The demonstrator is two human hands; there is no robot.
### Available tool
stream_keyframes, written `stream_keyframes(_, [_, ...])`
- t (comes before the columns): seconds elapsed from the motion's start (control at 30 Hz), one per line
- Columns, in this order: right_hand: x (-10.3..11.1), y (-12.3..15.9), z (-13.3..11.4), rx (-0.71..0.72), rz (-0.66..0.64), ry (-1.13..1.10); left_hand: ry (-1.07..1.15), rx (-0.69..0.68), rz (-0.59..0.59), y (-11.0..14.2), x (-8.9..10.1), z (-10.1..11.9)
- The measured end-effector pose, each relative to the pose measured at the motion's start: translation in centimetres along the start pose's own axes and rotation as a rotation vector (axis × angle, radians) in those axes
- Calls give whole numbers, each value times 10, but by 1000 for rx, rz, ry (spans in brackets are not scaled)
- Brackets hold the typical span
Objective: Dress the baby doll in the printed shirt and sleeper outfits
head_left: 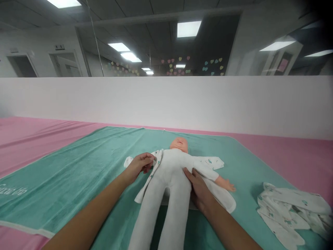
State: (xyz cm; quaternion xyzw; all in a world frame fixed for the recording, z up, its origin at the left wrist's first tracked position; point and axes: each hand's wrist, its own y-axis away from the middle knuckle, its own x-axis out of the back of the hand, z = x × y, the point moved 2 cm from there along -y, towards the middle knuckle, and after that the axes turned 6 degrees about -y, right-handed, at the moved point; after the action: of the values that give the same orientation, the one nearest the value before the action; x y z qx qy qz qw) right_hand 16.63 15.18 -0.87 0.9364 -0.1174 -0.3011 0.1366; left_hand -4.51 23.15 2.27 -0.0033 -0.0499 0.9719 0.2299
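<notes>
A baby doll [170, 173] with a white cloth body lies on its back on a teal towel [78, 173], head toward the far wall. Under it lies an open white printed baby shirt [209, 162]. My left hand [139, 165] is closed in a pinch on the shirt's edge by the doll's shoulder. My right hand [199, 189] lies flat, fingers stretched, against the doll's side and on the shirt's other flap. The doll's bare hand [227, 184] sticks out to the right.
A crumpled white printed garment [288, 211] lies on the towel at the right. The towel covers a pink sheet [31, 137]. A low white partition wall [166, 104] runs across behind, with glass and ceiling lights above.
</notes>
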Motion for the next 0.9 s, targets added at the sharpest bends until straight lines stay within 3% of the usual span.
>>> stream_keyframes(0.23, [12,-19,4,153,-66,74,-441,42,28,-1,-4,-4])
stream_keyframes(0.37, [9,-16,-1,178,-73,124,-432,55,109,-4,-3,-9])
stream_keyframes(0.5, [10,-14,-4,247,-61,206,-418,123,270,-12,17,-20])
stream_keyframes(0.57, [16,-18,-4,297,-28,286,-611,108,412,-14,26,-23])
stream_keyframes(0.67, [26,-23,-6,365,1,432,-1018,-64,556,-12,25,-20])
stream_keyframes(0.77, [31,-24,-9,408,15,553,-1209,-260,460,-8,11,-17])
stream_keyframes(0.9, [28,-19,-13,409,32,642,-1379,-305,330,-6,-2,-23])
